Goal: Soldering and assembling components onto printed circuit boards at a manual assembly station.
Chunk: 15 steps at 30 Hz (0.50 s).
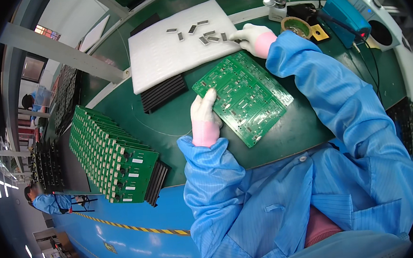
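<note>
From my remote seat I see the left hand gripping the green circuit board by its left edge over the table, thumb on top, which seems to leave most of its face unobstructed. The right hand is at the white foam sheet, likely cushioning the loose components; I can't tell whether those fingertips pinch one.
</note>
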### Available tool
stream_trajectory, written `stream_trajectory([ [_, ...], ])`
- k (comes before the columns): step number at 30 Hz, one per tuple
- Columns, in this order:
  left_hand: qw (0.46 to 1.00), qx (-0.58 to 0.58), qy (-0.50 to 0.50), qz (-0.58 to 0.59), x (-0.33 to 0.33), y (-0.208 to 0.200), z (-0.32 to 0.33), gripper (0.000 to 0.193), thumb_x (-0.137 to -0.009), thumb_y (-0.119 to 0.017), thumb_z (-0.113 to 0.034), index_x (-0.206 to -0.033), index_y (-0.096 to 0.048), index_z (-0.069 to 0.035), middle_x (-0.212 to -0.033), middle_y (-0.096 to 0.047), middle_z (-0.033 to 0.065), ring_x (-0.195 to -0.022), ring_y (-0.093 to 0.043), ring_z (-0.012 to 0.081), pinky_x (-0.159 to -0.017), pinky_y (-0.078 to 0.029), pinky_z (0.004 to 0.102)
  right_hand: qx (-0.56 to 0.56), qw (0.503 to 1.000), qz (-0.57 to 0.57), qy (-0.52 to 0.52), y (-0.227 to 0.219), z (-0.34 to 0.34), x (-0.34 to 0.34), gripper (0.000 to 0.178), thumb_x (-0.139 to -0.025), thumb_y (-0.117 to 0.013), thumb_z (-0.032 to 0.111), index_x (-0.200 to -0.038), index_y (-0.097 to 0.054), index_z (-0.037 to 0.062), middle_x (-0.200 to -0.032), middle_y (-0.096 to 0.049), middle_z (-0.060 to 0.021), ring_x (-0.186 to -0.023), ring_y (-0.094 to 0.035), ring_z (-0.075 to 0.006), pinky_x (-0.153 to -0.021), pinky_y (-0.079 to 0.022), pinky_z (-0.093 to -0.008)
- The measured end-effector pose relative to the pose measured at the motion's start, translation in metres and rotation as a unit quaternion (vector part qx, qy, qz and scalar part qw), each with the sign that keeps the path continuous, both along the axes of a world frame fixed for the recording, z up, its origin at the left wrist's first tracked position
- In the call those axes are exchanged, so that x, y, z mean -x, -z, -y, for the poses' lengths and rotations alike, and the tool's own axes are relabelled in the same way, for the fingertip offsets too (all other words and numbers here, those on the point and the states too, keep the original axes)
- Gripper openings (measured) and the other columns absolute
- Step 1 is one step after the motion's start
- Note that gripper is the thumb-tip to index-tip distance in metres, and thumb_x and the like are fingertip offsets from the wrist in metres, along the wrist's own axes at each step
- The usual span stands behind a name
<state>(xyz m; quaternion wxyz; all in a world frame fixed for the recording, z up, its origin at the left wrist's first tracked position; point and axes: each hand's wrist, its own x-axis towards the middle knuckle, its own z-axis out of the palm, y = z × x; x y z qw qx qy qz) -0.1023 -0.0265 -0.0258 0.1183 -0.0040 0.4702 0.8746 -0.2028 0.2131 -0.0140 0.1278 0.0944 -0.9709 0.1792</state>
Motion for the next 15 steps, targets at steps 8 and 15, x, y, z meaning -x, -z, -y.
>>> stream_trajectory([
  [8,1.0,0.007,0.02,-0.013,0.002,0.008,0.0,0.028,-0.095,-0.051,-0.012,-0.114,-0.053,0.008,-0.103,-0.063,0.0187,-0.08,-0.064,0.0204,-0.072,-0.053,0.0276,0.147,0.987,-0.058,0.027,-0.007,-0.004,-0.027,0.022,-0.074,-0.066,0.01,-0.096,-0.066,0.0115,-0.088,-0.065,-0.0063,-0.077,-0.061,-0.0232,-0.072,-0.05,-0.0322],
  [15,0.996,-0.015,0.085,0.007,-0.007,-0.013,-0.004,0.027,-0.094,-0.052,-0.01,-0.114,-0.054,0.008,-0.1,-0.063,0.0167,-0.081,-0.061,0.0189,-0.075,-0.051,0.0278,0.449,0.875,0.085,-0.161,-0.031,0.01,-0.064,0.017,-0.071,-0.07,0.007,-0.088,-0.067,0.0066,-0.085,-0.066,-0.0037,-0.077,-0.06,-0.0162,-0.074,-0.049,-0.028],
])
